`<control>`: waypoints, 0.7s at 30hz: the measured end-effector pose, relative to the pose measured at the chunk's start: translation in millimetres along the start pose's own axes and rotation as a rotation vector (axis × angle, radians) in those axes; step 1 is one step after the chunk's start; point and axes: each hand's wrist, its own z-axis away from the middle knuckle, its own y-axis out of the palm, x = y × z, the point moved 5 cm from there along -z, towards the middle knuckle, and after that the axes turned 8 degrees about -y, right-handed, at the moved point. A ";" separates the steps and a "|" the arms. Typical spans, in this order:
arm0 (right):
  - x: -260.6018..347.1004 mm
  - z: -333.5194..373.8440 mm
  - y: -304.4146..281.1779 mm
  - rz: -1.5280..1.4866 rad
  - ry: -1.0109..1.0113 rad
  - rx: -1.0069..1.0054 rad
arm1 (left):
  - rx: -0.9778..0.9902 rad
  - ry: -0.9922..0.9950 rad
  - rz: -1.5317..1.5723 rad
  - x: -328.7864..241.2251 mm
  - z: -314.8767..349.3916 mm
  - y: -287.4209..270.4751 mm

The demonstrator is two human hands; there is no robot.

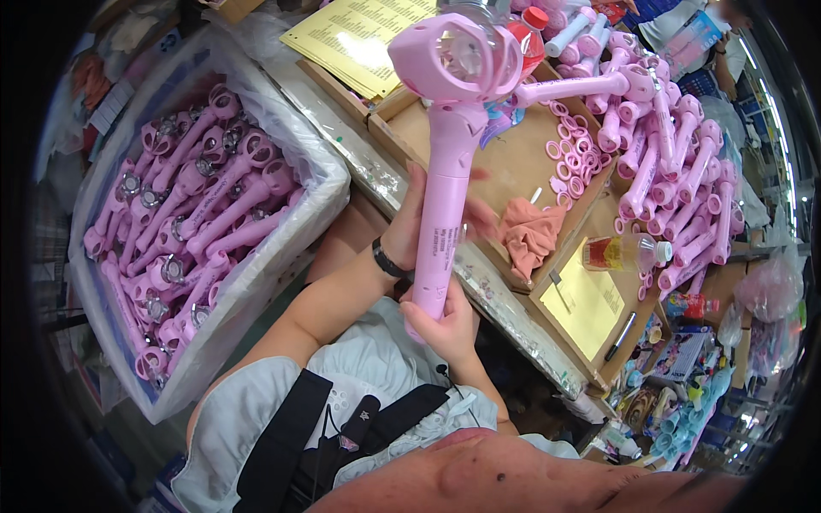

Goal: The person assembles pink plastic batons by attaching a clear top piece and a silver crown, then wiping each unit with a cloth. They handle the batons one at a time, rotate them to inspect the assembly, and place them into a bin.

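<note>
Just past the desk [346, 150] edge, the tray [517, 167] has bare room. Our right hand [451, 327] grips the pink wand's [444, 192] base; our left hand [406, 218] reaches behind it, hold unclear.

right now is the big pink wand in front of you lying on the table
No, the pink wand is held up, with the right hand gripping its lower end.

The pink plastic wand with a clear dome [449, 162] bears several lines of small dark print low on its handle. The stacked yellow paper sheets [351, 43] carry printed rows. The amber-filled clear plastic bottle [633, 254] has a red-and-yellow label.
</note>
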 end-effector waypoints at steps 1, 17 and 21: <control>-0.5 1.5 1.8 -0.014 -0.005 0.036 | 0.143 -0.102 0.156 5.0 0.1 8.2; 9.3 -3.6 -24.2 0.658 -0.238 -0.257 | -0.241 0.134 -0.696 20.0 27.7 0.9; -3.4 -3.7 -23.2 0.563 -0.197 -0.195 | -0.239 -0.032 -0.398 10.5 24.7 0.2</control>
